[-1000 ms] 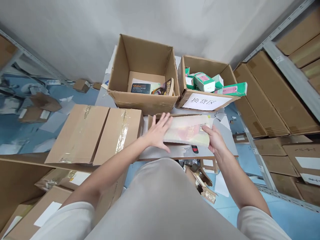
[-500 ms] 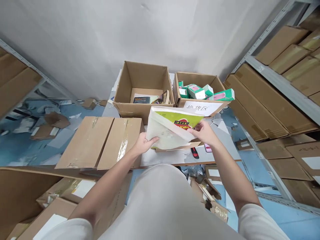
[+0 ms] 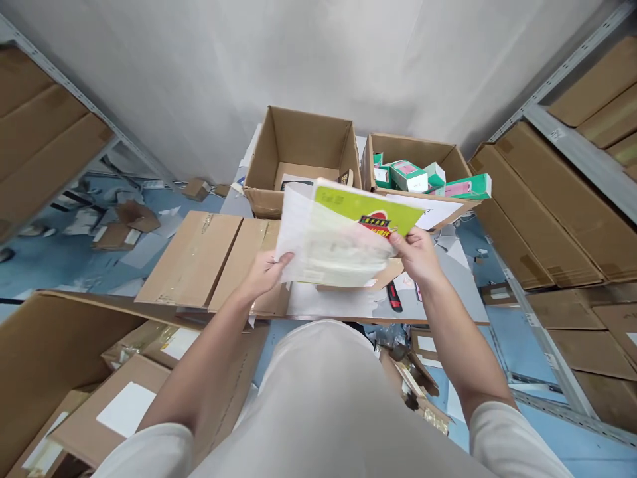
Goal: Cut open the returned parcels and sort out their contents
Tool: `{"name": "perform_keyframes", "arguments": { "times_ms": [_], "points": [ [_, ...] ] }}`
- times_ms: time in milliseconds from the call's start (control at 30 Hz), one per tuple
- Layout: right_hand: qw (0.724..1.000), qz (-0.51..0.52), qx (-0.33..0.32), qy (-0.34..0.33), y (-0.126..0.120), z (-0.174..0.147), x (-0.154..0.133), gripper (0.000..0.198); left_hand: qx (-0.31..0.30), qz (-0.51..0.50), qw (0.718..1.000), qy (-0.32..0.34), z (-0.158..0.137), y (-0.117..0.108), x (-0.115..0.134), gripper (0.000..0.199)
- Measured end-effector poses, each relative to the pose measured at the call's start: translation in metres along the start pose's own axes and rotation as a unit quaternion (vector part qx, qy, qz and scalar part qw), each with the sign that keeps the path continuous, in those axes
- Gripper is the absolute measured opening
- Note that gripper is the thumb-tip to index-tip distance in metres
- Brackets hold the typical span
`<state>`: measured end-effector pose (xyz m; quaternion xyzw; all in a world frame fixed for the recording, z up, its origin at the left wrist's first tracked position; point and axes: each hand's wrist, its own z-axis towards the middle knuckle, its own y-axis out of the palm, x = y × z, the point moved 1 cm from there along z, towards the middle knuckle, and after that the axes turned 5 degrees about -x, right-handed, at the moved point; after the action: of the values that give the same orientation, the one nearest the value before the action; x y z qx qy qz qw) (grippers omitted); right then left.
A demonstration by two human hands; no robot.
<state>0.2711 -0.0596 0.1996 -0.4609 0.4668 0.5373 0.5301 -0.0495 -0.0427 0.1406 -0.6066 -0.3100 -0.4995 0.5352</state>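
A flat, lime-green book-like item [image 3: 343, 199] with a red and black label is tilted up above the table, partly covered by a white translucent sleeve [image 3: 296, 226]. My left hand [image 3: 269, 271] is closed on the sleeve's left edge, thumb in front. At the right edge, my right hand [image 3: 417, 253] pinches the green item, its thumb near the red label; the fingers behind are hidden. Behind the sleeve's lower edge, a piece of cardboard [image 3: 391, 273] partly shows. A red and black cutter [image 3: 394, 297] lies on the table close to my right wrist.
Behind stand an open carton [image 3: 269, 201] with books and another carton [image 3: 445, 151] of green-and-white boxes [image 3: 409, 176]. Closed cartons [image 3: 192, 259] sit left on the grey table [image 3: 450, 292]. Loaded shelves [image 3: 552, 126] flank both sides. A big open box [image 3: 64, 325] stands front left.
The green item has come further out of the sleeve at the top and right. The sleeve's left side now spreads away from it. The view has shifted slightly.
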Motion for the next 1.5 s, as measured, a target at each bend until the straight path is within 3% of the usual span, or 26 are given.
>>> {"name": "perform_keyframes", "arguments": {
  "times_ms": [100,133,233,333,433,533,667,733,833,900,933,1000,1067,1167,1233,1333,1400,1500],
  "points": [
    [0.996,0.035,0.082,-0.032,-0.019,-0.001,-0.005,0.037,0.072,0.117,0.989,-0.047,-0.001,-0.033,-0.019,0.046],
    [0.993,0.042,0.102,-0.046,-0.027,-0.002,-0.006,0.037,0.070,0.186,0.976,-0.086,-0.002,-0.044,-0.027,0.042],
    [0.985,0.047,0.147,-0.075,-0.045,-0.004,-0.007,0.039,0.030,0.413,0.889,-0.196,-0.004,-0.071,-0.036,0.029],
    [0.978,0.045,0.185,-0.083,-0.054,-0.009,-0.002,0.040,0.046,0.533,0.814,-0.225,-0.005,-0.079,-0.022,0.040],
    [0.972,0.047,0.217,-0.074,-0.057,-0.014,0.008,0.037,0.064,0.562,0.793,-0.228,0.001,-0.067,-0.004,0.044],
    [0.970,0.061,0.225,-0.065,-0.057,-0.017,0.017,0.034,0.044,0.550,0.813,-0.185,0.017,-0.041,-0.007,0.049],
    [0.976,0.064,0.201,-0.056,-0.050,-0.013,0.024,0.037,-0.119,0.477,0.863,-0.116,0.036,0.003,-0.033,0.067],
    [0.979,0.059,0.189,-0.047,-0.045,-0.011,0.027,0.039,-0.135,0.467,0.865,-0.124,0.036,0.018,-0.035,0.073],
    [0.980,0.049,0.189,-0.034,-0.036,-0.007,0.030,0.040,0.010,0.488,0.864,-0.122,0.023,0.025,-0.008,0.075],
    [0.979,0.038,0.196,-0.036,-0.029,-0.003,0.028,0.039,0.087,0.453,0.884,-0.075,0.011,0.028,0.023,0.076],
    [0.977,0.030,0.204,-0.045,-0.026,-0.001,0.024,0.037,0.084,0.411,0.907,-0.030,0.006,0.031,0.039,0.075],
    [0.969,0.005,0.233,-0.085,-0.017,0.004,0.012,0.033,-0.008,0.294,0.952,0.089,0.002,0.047,0.067,0.073],
    [0.952,-0.030,0.270,-0.140,-0.004,0.010,-0.004,0.028,-0.121,0.201,0.956,0.176,0.008,0.072,0.086,0.084],
    [0.925,-0.075,0.309,-0.207,0.024,0.014,-0.025,0.026,-0.136,0.157,0.947,0.245,0.033,0.113,0.095,0.112],
    [0.924,-0.096,0.290,-0.230,0.042,0.014,-0.033,0.031,-0.082,0.122,0.951,0.274,0.054,0.129,0.094,0.092],
    [0.940,-0.170,0.166,-0.245,0.048,0.021,-0.041,0.047,0.011,0.044,0.965,0.257,0.081,0.127,0.090,0.052],
    [0.928,-0.251,0.112,-0.251,0.030,0.032,-0.047,0.062,0.071,-0.022,0.971,0.228,0.095,0.112,0.087,0.040],
    [0.898,-0.310,0.172,-0.260,-0.017,0.055,-0.060,0.084,0.077,-0.131,0.965,0.212,0.111,0.090,0.087,0.037]
  ]
}}
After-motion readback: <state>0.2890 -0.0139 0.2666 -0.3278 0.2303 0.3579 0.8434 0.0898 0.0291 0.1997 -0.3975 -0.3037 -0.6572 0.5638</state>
